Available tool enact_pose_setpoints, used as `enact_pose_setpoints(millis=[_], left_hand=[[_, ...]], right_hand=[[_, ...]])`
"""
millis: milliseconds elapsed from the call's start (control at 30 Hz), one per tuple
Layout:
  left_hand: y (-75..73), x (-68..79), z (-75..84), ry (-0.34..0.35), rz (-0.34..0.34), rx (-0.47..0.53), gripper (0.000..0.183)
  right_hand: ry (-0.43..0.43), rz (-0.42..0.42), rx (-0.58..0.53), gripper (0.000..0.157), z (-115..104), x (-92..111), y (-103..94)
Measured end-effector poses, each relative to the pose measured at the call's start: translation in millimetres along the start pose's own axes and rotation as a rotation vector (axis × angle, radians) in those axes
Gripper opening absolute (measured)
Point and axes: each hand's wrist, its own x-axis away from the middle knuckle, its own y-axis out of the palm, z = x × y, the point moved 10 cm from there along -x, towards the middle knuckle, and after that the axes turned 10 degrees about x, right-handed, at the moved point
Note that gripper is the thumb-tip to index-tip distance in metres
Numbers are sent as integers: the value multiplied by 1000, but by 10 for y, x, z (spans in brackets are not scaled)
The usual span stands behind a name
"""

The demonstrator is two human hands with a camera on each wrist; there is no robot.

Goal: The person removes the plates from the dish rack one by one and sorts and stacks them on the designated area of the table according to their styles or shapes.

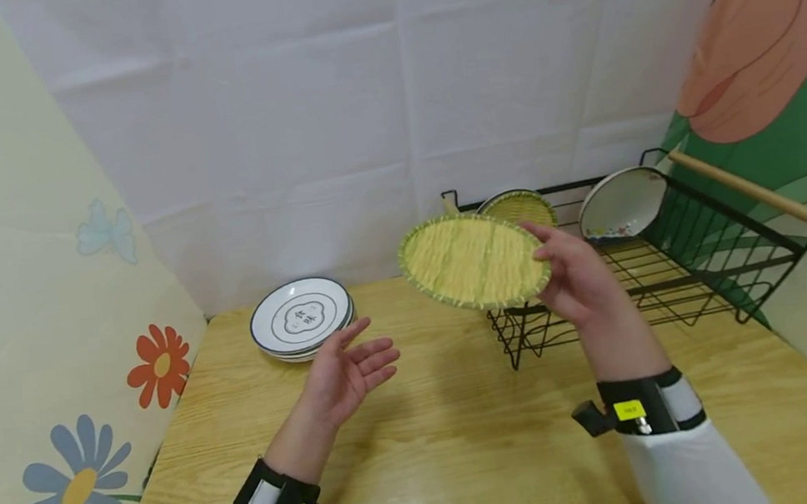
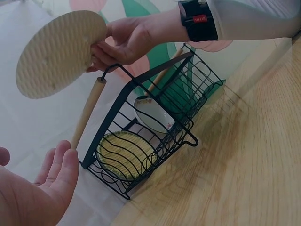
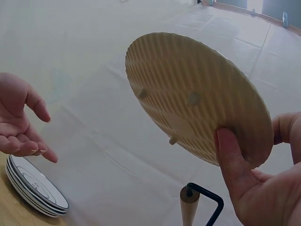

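My right hand (image 1: pixel 576 273) pinches the edge of a flat, round woven-look plate (image 1: pixel 476 261), holding it in the air in front of the rack. Its upper face is yellow-green with a stitched-looking rim; the beige ribbed underside (image 3: pixel 178 80) has small knob feet. In the right wrist view the thumb lies against that underside. My left hand (image 1: pixel 347 381) hangs above the table, palm up with spread fingers, and holds nothing. Just behind it is a stack of white plates (image 1: pixel 301 315) with dark rims and a printed centre.
To the right stands a black wire dish rack (image 1: pixel 687 280) with wooden handles (image 1: pixel 743 185). Inside it, a similar yellow-green plate (image 2: pixel 126 155) leans at the left end, and a white bowl (image 1: pixel 624 204) with a floral pattern leans farther right. A white cloth (image 1: pixel 296 114) hangs behind the wooden table (image 1: pixel 428 451).
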Motion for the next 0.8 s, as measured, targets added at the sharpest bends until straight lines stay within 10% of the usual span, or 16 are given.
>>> enact_pose_setpoints(millis=[233,800], left_hand=[[116,70,28,2,-24,3,47],[403,317,304,150,-123,-24,34]], right_hand=[[-15,-88,-6,47,9,54,183],[85,-2,192,45,421,52,577]])
